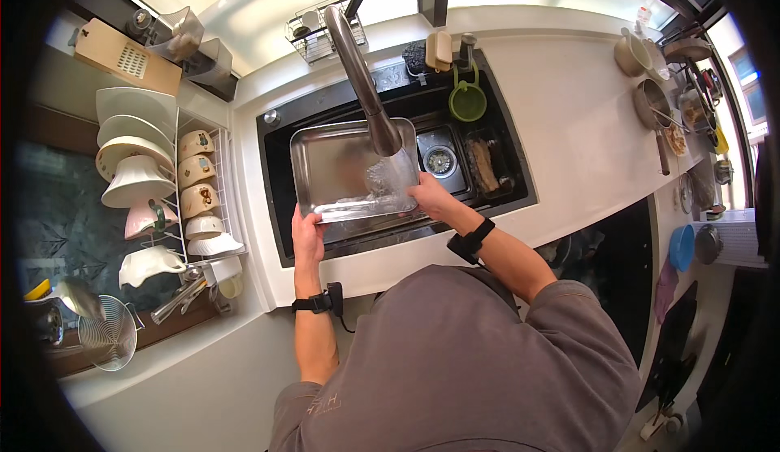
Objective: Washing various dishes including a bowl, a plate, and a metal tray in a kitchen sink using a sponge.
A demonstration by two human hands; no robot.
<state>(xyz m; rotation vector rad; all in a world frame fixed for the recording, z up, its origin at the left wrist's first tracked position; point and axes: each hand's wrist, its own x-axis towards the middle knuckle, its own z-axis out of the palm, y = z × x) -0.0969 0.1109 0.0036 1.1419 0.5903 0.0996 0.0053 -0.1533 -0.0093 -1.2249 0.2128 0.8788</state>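
Note:
Both of my hands grip a rectangular stainless steel tray (329, 165) over the black sink (283, 232). My left hand (307, 235) has its near left corner, thumb over the rim. My right hand (431, 196) holds the right side near the front corner; some of its fingers are hidden under the tray. Water runs from the metal faucet (359, 74) into the right part of the tray and pools along its near edge. Right of the tray, the sink drain (440, 160) shows beside a clear container (487, 162) with brownish contents.
A green strainer (468, 101) hangs at the sink's back wall, near a beige sponge holder (439, 51). On the left, a dish rack (225, 190) holds bowls and plates. A wire caddy (320, 40) stands behind the faucet. Pots (649, 104) crowd the far right of the white counter (567, 123).

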